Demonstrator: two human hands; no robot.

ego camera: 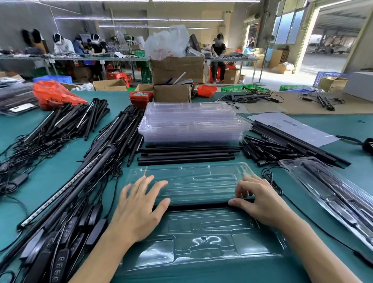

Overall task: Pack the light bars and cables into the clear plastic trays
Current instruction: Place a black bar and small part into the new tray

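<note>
An opened clear plastic tray (198,238) lies in front of me on the green table, its far half (192,180) folded out flat. A black light bar (200,206) rests along the hinge between the two halves. My left hand (137,212) lies flat with spread fingers on the tray's left side, thumb at the bar. My right hand (262,200) presses fingertips and thumb on the tray's right end by the bar. Light bars with cables (72,190) lie heaped at the left. A row of plain black bars (187,155) lies beyond the tray.
A stack of clear trays (192,122) stands behind the black bars. More short black bars (277,145) lie at the right, near a packed tray (339,195) with a cable trailing from it. Cardboard boxes, red bins and an orange bag sit at the table's far edge.
</note>
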